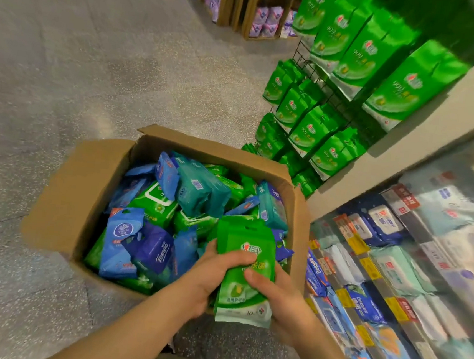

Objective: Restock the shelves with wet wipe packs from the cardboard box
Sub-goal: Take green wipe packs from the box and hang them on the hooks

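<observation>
Both hands grip one green wet wipe pack (246, 270) over the cardboard box (75, 192), at its 4 o'clock corner: left hand (209, 275) at 9 o'clock, right hand (276, 296) at 3. Matching green packs (327, 156) hang at 1 o'clock; the pack is best carried flat, its hang-hole leading.

A speckled grey floor (97, 50) fills the left and middle of the view, lit evenly from above with soft pale patches. At the top, wooden crates (263, 14) hold purple packets. To the right a pale shelf end panel (407, 143) carries a black wire rack (308, 61), with shelving (394, 281) beside it bearing yellow price tags (370, 267).
</observation>
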`<state>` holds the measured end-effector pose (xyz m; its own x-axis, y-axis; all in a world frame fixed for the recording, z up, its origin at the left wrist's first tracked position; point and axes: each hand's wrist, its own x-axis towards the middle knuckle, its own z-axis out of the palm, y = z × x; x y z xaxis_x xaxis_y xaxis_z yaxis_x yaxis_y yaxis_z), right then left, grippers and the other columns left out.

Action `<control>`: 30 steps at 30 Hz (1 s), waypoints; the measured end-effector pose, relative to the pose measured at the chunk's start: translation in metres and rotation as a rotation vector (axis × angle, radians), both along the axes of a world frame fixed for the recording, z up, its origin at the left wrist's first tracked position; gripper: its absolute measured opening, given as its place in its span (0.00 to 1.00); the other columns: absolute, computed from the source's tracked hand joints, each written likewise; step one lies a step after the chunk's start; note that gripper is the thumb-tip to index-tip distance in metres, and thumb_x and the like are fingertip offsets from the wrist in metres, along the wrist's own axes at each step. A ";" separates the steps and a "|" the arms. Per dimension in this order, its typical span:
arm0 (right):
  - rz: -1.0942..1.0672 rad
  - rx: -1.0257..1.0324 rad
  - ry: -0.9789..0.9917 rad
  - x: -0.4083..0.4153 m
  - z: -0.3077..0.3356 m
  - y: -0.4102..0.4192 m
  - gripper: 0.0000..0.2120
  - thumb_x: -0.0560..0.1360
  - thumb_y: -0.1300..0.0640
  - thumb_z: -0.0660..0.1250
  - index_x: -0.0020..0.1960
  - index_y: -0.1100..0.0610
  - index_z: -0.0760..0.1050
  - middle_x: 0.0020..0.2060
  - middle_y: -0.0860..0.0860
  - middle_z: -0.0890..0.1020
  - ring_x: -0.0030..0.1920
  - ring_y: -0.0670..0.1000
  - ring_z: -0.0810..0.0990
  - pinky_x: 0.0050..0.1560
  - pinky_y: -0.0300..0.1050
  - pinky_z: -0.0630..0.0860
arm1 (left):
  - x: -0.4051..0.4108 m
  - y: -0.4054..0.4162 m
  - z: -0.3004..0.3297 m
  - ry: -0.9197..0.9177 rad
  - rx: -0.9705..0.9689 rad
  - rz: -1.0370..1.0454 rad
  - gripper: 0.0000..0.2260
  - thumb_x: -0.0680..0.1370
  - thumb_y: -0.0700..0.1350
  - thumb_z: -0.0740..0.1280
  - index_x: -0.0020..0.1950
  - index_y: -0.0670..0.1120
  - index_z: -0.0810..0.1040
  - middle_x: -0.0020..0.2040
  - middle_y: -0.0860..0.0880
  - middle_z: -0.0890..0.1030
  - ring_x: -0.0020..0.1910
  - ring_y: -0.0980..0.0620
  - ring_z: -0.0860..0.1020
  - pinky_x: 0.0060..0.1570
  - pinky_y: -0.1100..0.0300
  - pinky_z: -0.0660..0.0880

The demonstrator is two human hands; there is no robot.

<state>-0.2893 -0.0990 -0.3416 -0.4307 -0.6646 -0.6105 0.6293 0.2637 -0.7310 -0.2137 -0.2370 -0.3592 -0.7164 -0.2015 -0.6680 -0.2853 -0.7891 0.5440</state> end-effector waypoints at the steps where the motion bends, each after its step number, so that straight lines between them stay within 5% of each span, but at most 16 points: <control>1: -0.028 -0.006 -0.001 -0.002 0.004 0.011 0.43 0.64 0.51 0.85 0.73 0.60 0.70 0.64 0.66 0.80 0.65 0.69 0.79 0.69 0.72 0.70 | -0.006 0.009 0.004 -0.001 -0.010 -0.016 0.42 0.57 0.44 0.83 0.69 0.47 0.72 0.53 0.38 0.86 0.47 0.37 0.87 0.43 0.47 0.83; 11: -0.397 -0.005 0.092 -0.031 0.063 0.170 0.30 0.69 0.55 0.81 0.68 0.60 0.75 0.57 0.64 0.84 0.58 0.67 0.84 0.63 0.67 0.77 | -0.067 0.149 0.069 0.139 -0.050 -0.385 0.35 0.63 0.48 0.82 0.68 0.42 0.79 0.61 0.34 0.83 0.60 0.33 0.82 0.63 0.35 0.77; 14: -0.487 -0.032 0.115 -0.036 0.082 0.227 0.26 0.71 0.55 0.77 0.67 0.61 0.76 0.57 0.63 0.85 0.56 0.66 0.85 0.58 0.63 0.81 | -0.082 0.197 0.086 0.151 -0.066 -0.460 0.41 0.57 0.51 0.86 0.67 0.42 0.80 0.62 0.36 0.83 0.62 0.34 0.81 0.67 0.34 0.73; 19: -0.585 -0.060 0.167 -0.032 0.097 0.317 0.27 0.73 0.54 0.75 0.69 0.61 0.75 0.59 0.62 0.84 0.59 0.65 0.83 0.66 0.68 0.75 | -0.099 0.277 0.107 0.166 -0.124 -0.622 0.38 0.61 0.55 0.84 0.67 0.42 0.81 0.61 0.37 0.83 0.62 0.36 0.82 0.67 0.37 0.75; 24: -0.625 -0.023 0.226 -0.023 0.112 0.386 0.24 0.73 0.51 0.74 0.67 0.59 0.77 0.58 0.58 0.86 0.59 0.60 0.85 0.66 0.64 0.76 | -0.109 0.342 0.122 0.203 -0.099 -0.746 0.29 0.72 0.55 0.75 0.70 0.43 0.79 0.64 0.38 0.82 0.64 0.37 0.81 0.67 0.40 0.75; 30: -0.775 0.062 0.404 -0.034 0.139 0.436 0.29 0.67 0.41 0.75 0.64 0.51 0.78 0.55 0.51 0.87 0.56 0.54 0.86 0.63 0.61 0.79 | -0.138 0.395 0.153 0.249 -0.097 -0.796 0.26 0.74 0.54 0.71 0.69 0.43 0.79 0.63 0.38 0.83 0.63 0.38 0.81 0.68 0.41 0.74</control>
